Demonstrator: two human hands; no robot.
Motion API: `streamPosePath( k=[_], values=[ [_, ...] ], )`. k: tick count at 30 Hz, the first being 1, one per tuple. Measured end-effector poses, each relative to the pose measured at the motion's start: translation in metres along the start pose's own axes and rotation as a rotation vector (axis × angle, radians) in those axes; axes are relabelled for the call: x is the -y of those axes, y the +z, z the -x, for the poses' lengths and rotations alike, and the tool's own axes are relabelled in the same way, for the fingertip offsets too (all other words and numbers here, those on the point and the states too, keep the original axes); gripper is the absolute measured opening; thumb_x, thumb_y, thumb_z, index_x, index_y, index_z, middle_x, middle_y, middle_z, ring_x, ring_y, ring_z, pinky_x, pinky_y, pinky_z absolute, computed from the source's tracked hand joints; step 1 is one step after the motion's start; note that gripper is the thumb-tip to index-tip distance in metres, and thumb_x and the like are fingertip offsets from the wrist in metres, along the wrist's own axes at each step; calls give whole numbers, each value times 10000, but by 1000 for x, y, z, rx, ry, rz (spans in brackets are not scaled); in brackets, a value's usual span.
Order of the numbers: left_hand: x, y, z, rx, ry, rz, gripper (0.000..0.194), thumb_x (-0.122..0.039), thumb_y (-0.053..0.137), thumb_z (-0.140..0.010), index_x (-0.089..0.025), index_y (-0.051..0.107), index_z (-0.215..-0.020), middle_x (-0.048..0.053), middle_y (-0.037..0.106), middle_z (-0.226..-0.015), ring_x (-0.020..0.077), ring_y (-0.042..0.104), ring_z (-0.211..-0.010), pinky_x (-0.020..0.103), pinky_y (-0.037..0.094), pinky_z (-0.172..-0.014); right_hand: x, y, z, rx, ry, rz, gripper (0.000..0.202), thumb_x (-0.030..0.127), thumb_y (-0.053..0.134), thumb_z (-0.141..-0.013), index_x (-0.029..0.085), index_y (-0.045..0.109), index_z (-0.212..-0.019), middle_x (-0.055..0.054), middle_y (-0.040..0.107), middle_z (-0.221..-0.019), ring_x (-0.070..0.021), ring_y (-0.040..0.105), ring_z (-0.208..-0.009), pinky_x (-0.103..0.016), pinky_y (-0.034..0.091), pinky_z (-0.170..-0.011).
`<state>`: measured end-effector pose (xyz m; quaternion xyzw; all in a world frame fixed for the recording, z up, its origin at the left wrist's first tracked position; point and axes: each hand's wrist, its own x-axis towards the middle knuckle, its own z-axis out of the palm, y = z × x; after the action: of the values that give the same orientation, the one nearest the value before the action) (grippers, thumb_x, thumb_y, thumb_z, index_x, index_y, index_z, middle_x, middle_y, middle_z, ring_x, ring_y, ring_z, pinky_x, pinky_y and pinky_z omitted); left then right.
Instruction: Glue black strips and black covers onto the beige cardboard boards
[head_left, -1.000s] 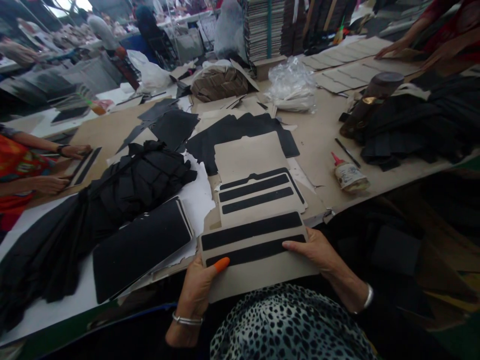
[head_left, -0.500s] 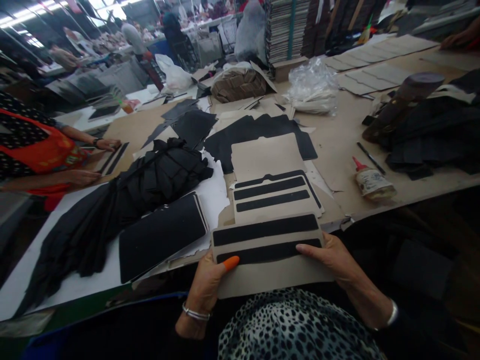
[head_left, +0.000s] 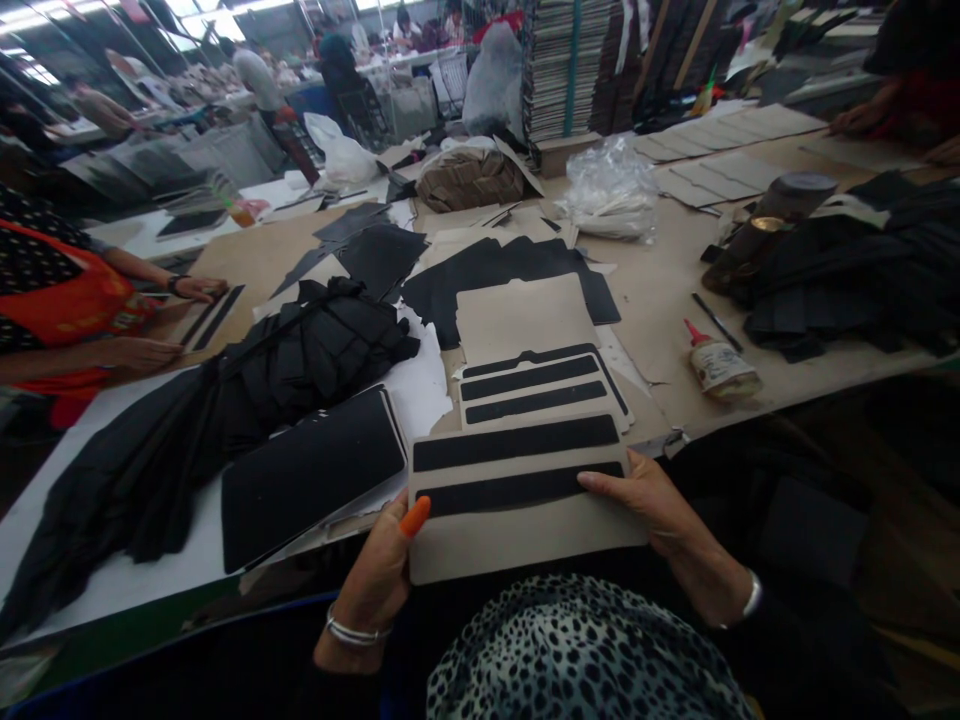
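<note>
Between my two hands is a beige card panel (head_left: 525, 542) with two black strips across it, tilted at the table's front edge. My left hand (head_left: 379, 560), with an orange cover on the thumb, grips its left edge. My right hand (head_left: 664, 505) holds the right edge, its thumb pressed on the lower black strip (head_left: 517, 490). Just beyond lie similar striped panels (head_left: 536, 392), with a plain beige panel (head_left: 525, 318) behind them. To the left is a small stack of black panels (head_left: 315, 480).
A heap of black strips (head_left: 322, 340) spreads over the left side; another black pile (head_left: 847, 270) is at right. A red-tipped glue bottle (head_left: 720, 365) lies near a pen (head_left: 716, 320). At left, a co-worker's hands (head_left: 199, 288) handle a striped panel. A plastic bag (head_left: 611, 185) sits behind.
My left thumb has slid off the lower black strip toward the panel's left edge. The held panel appears slightly further left, and the whole view has shifted a little.
</note>
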<state>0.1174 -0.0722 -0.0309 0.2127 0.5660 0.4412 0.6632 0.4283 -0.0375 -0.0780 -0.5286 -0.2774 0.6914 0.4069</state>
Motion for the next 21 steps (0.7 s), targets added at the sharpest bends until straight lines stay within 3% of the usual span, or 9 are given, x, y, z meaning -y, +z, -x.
streamPosePath(
  k=[3,6,9,13,17,21],
  values=[
    [-6,-2,13,-38,141,151,867,-758,821,-559,-241,708,-1246,134,732,-1253,423,610,-1261,472,585,-967,8,11,-2,6,-13,-63,510,387,946,-600,226,751,-1043,-82,794,-1043,-331,736,-970,-483,574,-918],
    [-6,14,22,-68,286,288,994,-865,783,-427,-335,690,-1263,65,664,-1390,414,464,-1416,467,550,-1040,14,34,-5,-7,-94,-141,566,408,934,-618,246,724,-1118,-76,781,-1116,-335,715,-1048,-485,560,-961],
    [3,43,19,-16,403,379,938,-729,854,-519,-395,608,-1360,15,589,-1486,380,407,-1465,473,491,-1120,13,63,-5,-40,-208,-195,577,424,920,-639,266,706,-1151,-58,767,-1164,-334,688,-1115,-488,541,-999],
    [26,72,6,-63,368,463,817,-505,837,-713,-393,513,-1455,23,557,-1520,359,461,-1431,500,460,-1148,4,96,-4,-1,-207,-268,532,412,928,-623,258,720,-1088,-44,778,-1102,-327,690,-1090,-487,537,-999],
    [37,76,-1,-181,351,421,785,-425,825,-753,-401,497,-1465,2,549,-1529,339,474,-1426,479,467,-1148,-3,112,-5,56,-186,-355,548,401,938,-608,249,714,-1084,-30,777,-1094,-305,689,-1088,-467,523,-1017],
    [22,73,-1,-201,376,360,593,-501,697,-864,-396,544,-1428,-27,578,-1500,310,488,-1419,458,481,-1137,-7,113,-9,124,-182,-339,596,424,931,-629,247,679,-1140,-42,762,-1125,-302,677,-1104,-460,517,-1009]
  ],
)
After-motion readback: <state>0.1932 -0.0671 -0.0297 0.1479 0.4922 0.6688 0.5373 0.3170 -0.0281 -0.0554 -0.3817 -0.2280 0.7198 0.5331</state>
